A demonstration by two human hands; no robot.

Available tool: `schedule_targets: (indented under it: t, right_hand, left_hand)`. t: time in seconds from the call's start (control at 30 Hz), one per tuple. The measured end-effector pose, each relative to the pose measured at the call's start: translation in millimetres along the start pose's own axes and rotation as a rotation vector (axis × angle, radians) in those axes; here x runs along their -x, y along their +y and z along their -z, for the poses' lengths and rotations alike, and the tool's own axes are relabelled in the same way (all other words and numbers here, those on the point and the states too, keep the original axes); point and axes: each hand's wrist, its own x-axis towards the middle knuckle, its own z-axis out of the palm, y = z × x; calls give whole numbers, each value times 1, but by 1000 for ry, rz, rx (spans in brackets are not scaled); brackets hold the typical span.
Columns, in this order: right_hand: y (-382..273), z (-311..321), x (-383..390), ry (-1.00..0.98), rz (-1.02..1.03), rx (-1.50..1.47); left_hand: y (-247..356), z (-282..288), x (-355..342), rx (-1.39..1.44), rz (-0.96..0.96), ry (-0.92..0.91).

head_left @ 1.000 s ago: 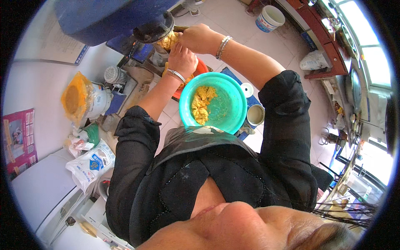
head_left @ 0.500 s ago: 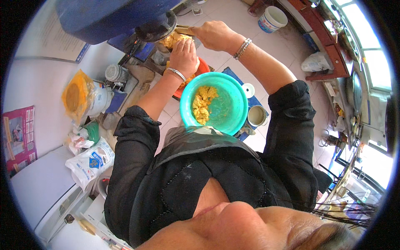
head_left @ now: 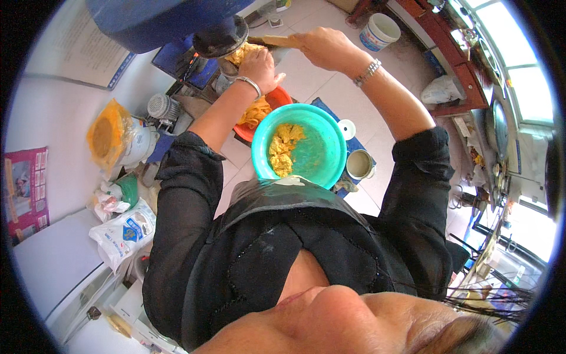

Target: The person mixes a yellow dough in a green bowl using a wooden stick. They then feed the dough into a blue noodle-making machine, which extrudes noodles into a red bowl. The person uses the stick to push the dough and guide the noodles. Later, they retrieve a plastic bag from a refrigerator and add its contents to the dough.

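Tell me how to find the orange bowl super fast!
Start at the big turquoise basin near the middle. Just past its upper-left edge, below the left hand, sits the orange bowl. Unlike the basin's clumpy lumps, it holds yellow strips.

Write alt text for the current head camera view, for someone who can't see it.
The left hand is at a yellow doughy mass by the dark, round mouth of a blue machine, while the right hand holds a tan tool. Lower in view, a turquoise basin holds yellow clumps, beside an orange-red bowl of yellow strips.
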Motion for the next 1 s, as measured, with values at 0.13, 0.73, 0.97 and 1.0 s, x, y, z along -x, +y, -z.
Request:
schedule_targets:
  t: [0.13, 0.73, 0.97, 1.0]
  right_hand:
    - [-10, 5, 37, -63, -49, -67]
    - [-27, -13, -13, -118, 81, -117]
    - [-32, -25, -21, -90, 97, -87]
    - [-34, -26, -21, -99, 81, -90]
  left_hand:
    - [-24, -7, 20, 209, -131, 389]
    - [-20, -18, 41, 143, -9, 484]
    - [-21, -20, 35, 76, -71, 458]
    - [-21, -19, 35, 68, -74, 456]
